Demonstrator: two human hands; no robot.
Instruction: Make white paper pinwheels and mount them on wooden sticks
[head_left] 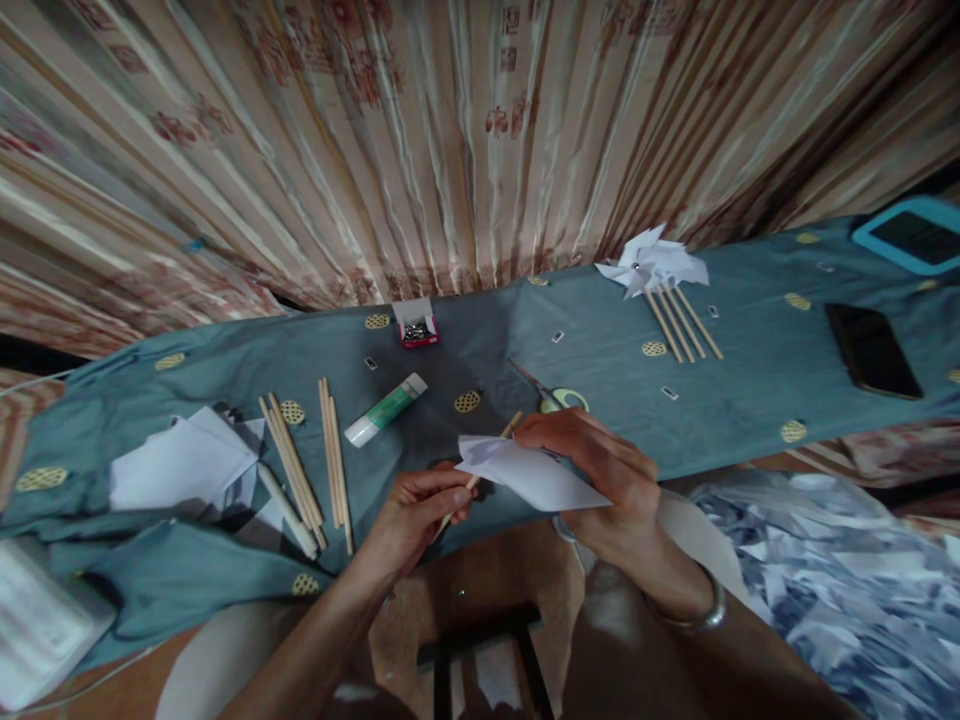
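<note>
Low over the front edge of the cloth, my left hand (424,505) pinches a thin wooden stick (452,512) that slants up to the right. A white paper pinwheel (529,470) lies across the stick's upper part. My right hand (600,460) is closed around the far side of the paper, its fingers curled over the upper edge. The fingertips behind the paper are hidden, as is the place where paper and stick meet. Just beyond my right hand lie scissors (555,398) with pale green handles.
A green tablecloth (420,420) covers the narrow table. A glue tube (386,410), a small red box of metal pins (417,325), wooden sticks (334,460) and white paper sheets (184,465) lie left. Finished pinwheels (656,265), a phone (874,350) and a blue-framed tablet (911,235) are right.
</note>
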